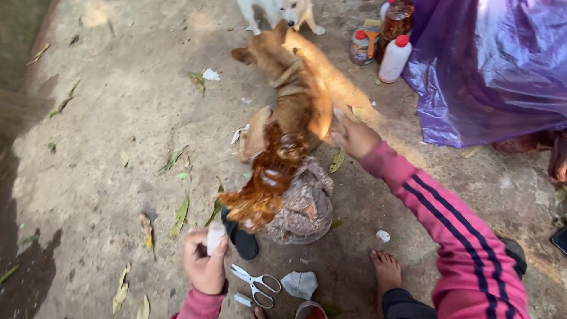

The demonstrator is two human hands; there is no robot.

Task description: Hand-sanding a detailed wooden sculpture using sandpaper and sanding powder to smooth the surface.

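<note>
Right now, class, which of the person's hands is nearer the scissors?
Left. The left hand is just up-left of the scissors; the right hand is far up by the brown dog.

tan short-haired dog (295, 94) | glossy amber-brown plastic bundle (266, 177) | grey-brown floral patterned cloth sack (304, 207) | pink sleeve with dark stripes (449, 218) | shiny purple plastic sheet (490, 65) | white plastic bottle with red cap (394, 58) | white-handled metal scissors (257, 282)

A tan short-haired dog (292, 94) lies far centre, with a glossy brown crumpled plastic bag (269, 177) just near of it. White-handled metal scissors (255, 285) lie nearest, between the left hand (205, 261) and a bare foot (387, 270). A white red-capped plastic bottle (394, 58) stands far right.
</note>
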